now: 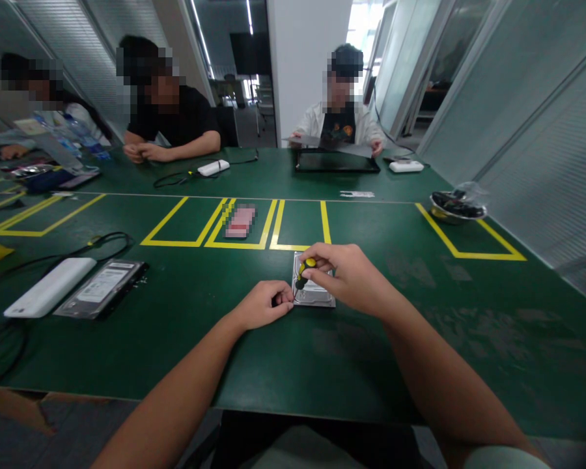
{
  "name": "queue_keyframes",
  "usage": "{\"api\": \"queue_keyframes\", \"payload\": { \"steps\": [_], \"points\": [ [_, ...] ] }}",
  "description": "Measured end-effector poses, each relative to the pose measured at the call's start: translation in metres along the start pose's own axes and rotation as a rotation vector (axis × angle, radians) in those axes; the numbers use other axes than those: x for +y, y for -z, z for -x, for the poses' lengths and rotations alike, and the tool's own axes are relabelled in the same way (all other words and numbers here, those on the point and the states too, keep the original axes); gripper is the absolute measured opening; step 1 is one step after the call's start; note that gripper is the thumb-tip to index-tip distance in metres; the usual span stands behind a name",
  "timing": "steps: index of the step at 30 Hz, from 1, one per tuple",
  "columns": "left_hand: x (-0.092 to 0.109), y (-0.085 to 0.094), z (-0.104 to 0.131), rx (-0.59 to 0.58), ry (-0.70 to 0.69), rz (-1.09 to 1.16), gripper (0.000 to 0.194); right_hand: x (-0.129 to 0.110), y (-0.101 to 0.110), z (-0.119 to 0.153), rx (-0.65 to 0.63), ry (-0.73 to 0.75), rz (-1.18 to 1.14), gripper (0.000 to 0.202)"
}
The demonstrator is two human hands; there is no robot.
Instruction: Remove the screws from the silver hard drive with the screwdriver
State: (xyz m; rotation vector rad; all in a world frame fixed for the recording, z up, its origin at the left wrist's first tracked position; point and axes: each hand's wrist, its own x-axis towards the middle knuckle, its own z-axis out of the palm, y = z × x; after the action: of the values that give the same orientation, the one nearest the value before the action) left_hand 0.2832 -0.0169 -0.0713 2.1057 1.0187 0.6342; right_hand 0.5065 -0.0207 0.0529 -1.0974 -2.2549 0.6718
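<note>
Hard drive (317, 296) lies flat on the table (166, 339), inboard of the near edge. Right hand (350, 277): grasping a screwdriver (303, 272) by its yellow-and-black handle between thumb and fingers, shaft slanting down to the drive's left side. Right forearm (434, 352) crosses the near edge, angled forward and left. Left hand (264, 305): fingers curled at the drive's left side; whether it grips anything cannot be told. Left forearm (190, 368) angles forward and right.

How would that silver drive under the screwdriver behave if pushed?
The drive lies flat, so it would probably slide rather than roll or tip. Its metallic-looking surface suggests stiffness and perhaps some weight for its size.
</note>
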Motion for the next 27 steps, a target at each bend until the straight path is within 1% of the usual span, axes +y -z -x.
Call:
{"api": "queue_keyframes", "payload": {
  "steps": [19,27],
  "points": [
    [-0.0009,0.0011,0.0002,-0.031,0.018,0.037,0.007,-0.0015,0.0001,0.0033,-0.006,0.061,0.025,0.018],
    [-0.0001,0.0012,-0.0008,-0.028,0.030,0.056,0.006,0.0028,-0.0019,0.0032,0.002,0.144,0.058,0.018]
  ]
}}
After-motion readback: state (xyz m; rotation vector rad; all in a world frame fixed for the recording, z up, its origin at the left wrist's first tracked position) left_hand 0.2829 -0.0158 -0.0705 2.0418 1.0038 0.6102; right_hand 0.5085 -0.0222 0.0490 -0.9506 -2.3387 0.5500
